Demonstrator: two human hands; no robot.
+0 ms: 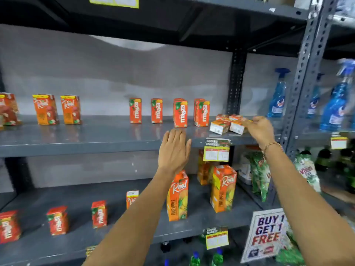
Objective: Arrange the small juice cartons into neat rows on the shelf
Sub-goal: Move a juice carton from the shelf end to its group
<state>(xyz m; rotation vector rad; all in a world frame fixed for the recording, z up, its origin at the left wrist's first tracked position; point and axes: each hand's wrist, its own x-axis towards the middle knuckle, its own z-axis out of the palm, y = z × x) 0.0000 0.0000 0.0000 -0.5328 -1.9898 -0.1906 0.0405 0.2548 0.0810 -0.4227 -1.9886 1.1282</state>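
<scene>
Right hand (258, 129) up at the right end of the upper shelf (76, 144), fingers curled over the top of the rightmost of several small cartons lying on their sides (228, 123); fingertips touch that carton, but whether it is truly gripped cannot be told through the blur. A thin bracelet (271, 145) sits at that wrist. Left hand (173, 150) flat and fully open, fingers together and pointing up, palm toward the shelf's front edge, holding nothing; its fingertips reach just below the third upright Maaza carton. Lying cartons form a loose cluster, ends facing out, just right of a row of upright Maaza cartons (180, 114): four positions spaced along the shelf, the two right ones with a second carton behind. Farther left on the same shelf, well apart from that row, stand small Real cartons (57, 110), with another at the frame's left edge. A yellow price tag (217, 150) hangs from the shelf edge between the two hands. Lower shelf (182, 232): two tall Real pineapple cartons (222, 189) stand just beside the left forearm, more small Maaza cartons (57, 220) spread to the left. A "Buy 1 Get 1 Free" sign (267, 233) leans at lower right. Blue spray bottles (278, 96) stand beyond the upright post (303, 73), in the neighbouring bay.
</scene>
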